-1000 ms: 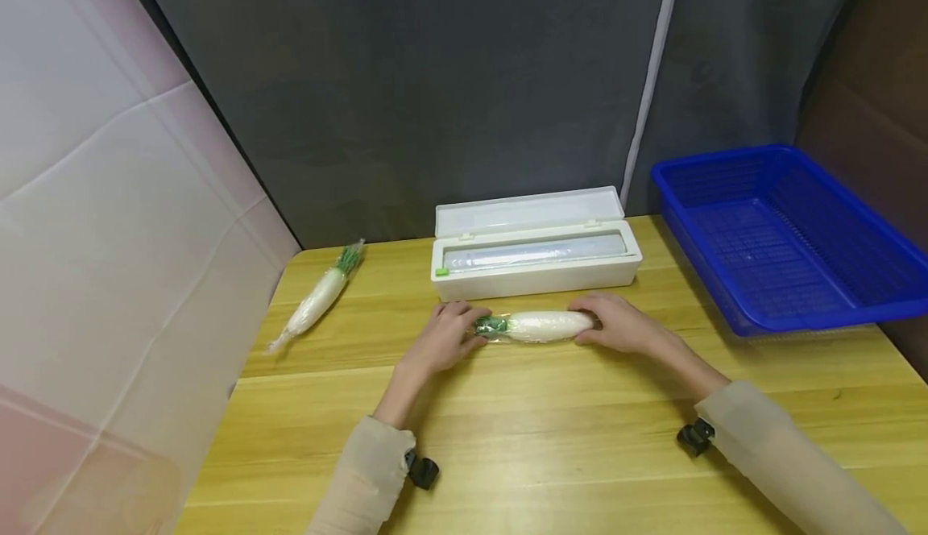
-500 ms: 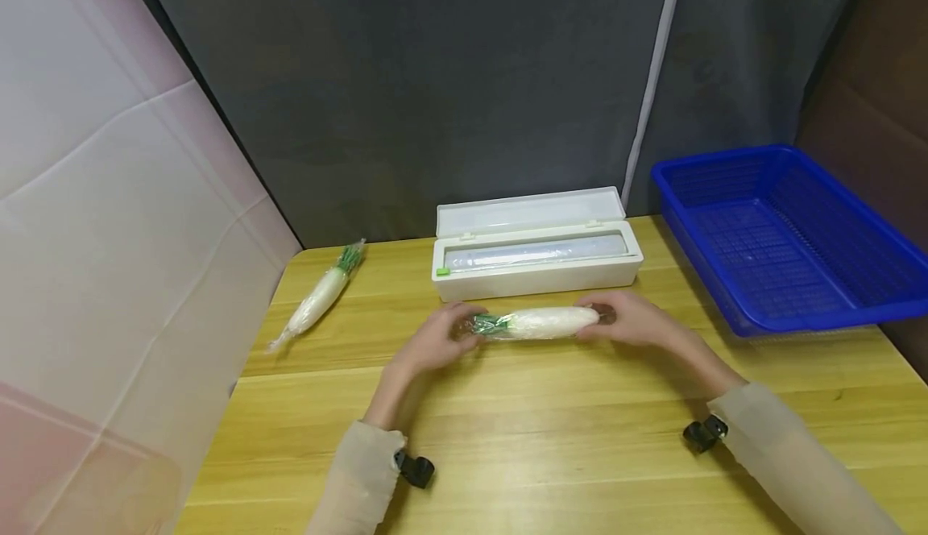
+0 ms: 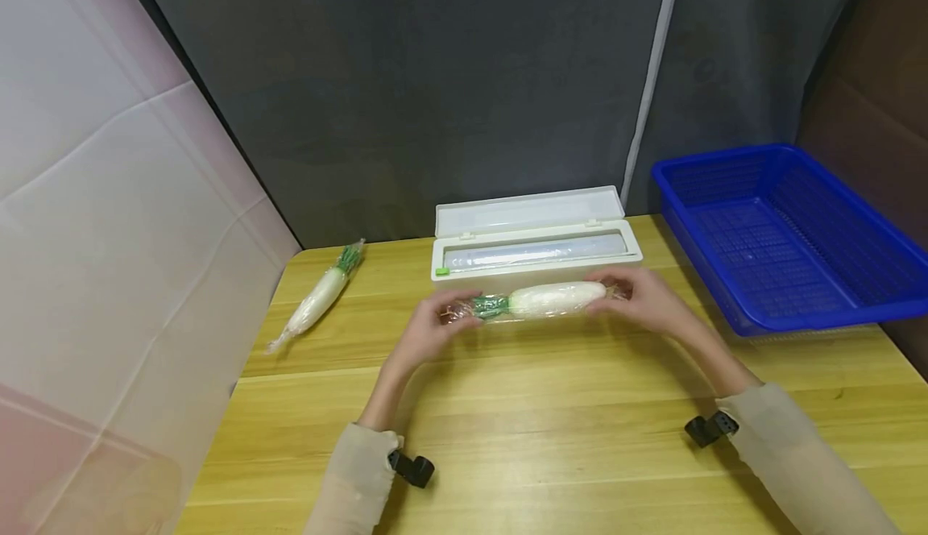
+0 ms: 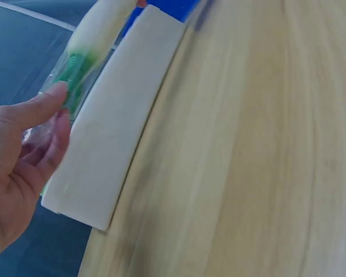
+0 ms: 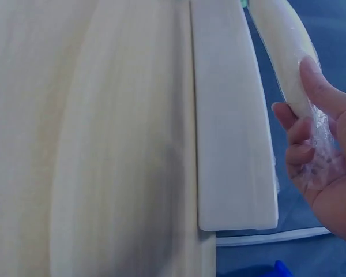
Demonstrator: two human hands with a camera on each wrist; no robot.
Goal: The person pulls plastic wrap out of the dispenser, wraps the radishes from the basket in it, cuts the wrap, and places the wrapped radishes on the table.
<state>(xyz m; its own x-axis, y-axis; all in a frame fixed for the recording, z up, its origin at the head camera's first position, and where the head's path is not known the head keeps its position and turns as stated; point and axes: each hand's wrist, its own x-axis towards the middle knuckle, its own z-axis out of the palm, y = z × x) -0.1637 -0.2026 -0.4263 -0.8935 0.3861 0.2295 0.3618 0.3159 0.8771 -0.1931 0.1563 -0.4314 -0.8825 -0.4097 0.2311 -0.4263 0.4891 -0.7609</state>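
A white radish (image 3: 554,299) with green leaf stubs, wrapped in clear cling film, is held level above the table by both hands. My left hand (image 3: 428,327) pinches the wrapped green end; in the left wrist view the thumb and fingers press the film there. With thumb and curled fingers, my right hand (image 3: 648,301) grips the tip end, and loose film (image 5: 323,156) bunches in its palm in the right wrist view. Just behind the radish stands a long white cling film box (image 3: 536,255), its lid (image 3: 529,211) raised and a film roll inside.
A second wrapped radish (image 3: 315,301) lies at the table's left, leaves pointing to the back. On the right stands a blue plastic basket (image 3: 739,321). A dark grey curtain (image 3: 406,100) hangs behind the wooden table (image 3: 536,438).
Both hands have lifted the wrapped radish off the table and moved it back toward the box. They have spread a little apart, out to the film at its ends.
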